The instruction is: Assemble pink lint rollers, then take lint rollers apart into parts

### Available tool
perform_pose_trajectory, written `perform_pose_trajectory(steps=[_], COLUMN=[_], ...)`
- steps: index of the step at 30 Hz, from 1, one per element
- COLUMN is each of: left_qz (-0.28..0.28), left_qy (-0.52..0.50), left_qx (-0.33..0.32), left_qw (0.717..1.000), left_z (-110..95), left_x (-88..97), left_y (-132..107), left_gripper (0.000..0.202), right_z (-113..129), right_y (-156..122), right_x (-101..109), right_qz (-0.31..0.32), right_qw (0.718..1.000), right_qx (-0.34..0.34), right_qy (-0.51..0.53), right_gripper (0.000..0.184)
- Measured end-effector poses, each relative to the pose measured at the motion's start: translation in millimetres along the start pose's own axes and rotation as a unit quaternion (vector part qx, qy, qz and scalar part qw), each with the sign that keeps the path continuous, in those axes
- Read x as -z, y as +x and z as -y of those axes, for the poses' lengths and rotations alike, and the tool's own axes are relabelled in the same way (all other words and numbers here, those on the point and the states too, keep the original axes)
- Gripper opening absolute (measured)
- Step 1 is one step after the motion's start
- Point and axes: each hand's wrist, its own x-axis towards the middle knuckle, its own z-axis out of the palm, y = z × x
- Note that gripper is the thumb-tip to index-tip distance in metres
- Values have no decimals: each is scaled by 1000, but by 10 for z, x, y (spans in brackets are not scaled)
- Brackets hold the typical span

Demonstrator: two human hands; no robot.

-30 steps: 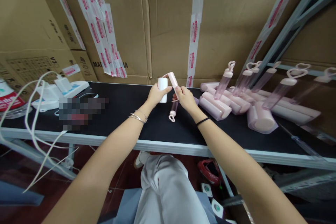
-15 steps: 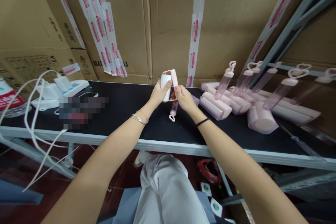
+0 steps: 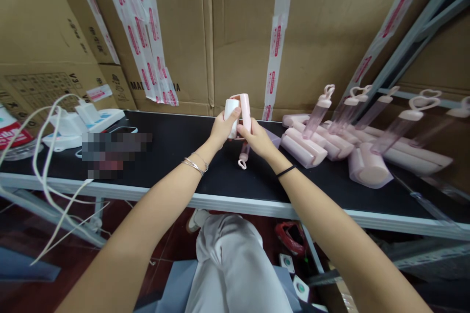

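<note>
Here, left hand (image 3: 221,128) closed around a white lint roll (image 3: 231,112), right hand (image 3: 257,138) gripping a pink roller frame (image 3: 245,109) pressed against it, both raised above the black table (image 3: 176,151). Clear handle (image 3: 243,154) hanging below the hands. Heap of finished pink lint rollers (image 3: 330,144) lying to the right.

A long counter (image 3: 176,156) with a black top and a pale metal edge runs across the view. Behind it stand large brown cardboard boxes (image 3: 235,34), sealed with white tape printed in red. A grey metal shelf frame (image 3: 411,44) leans at the right, and the floor (image 3: 73,254) below is dark reddish.
</note>
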Motion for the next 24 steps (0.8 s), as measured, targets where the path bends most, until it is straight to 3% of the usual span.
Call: perform_pose_trajectory(steps=[5,14,19,24], left_qz=[-29,-95,-94,-85], left_qy=[-21,-69,-68,-63], left_qx=[-8,15,7,-3], left_qw=[999,993,993,994], left_z=[-81,-194,-208,-182], left_x=[-36,66,103,89], left_y=[-25,78,93,84], left_gripper=[48,45,44,45], right_z=[33,179,210,203], right_y=[-25,83,90,88], right_x=[-67,-211,-266,-280], right_qz=[27,53,65,78], right_qw=[997,996,993,995], right_qx=[-12,-15,-14,-3], right_qy=[76,73,101,57], right_gripper=[29,25,27,27])
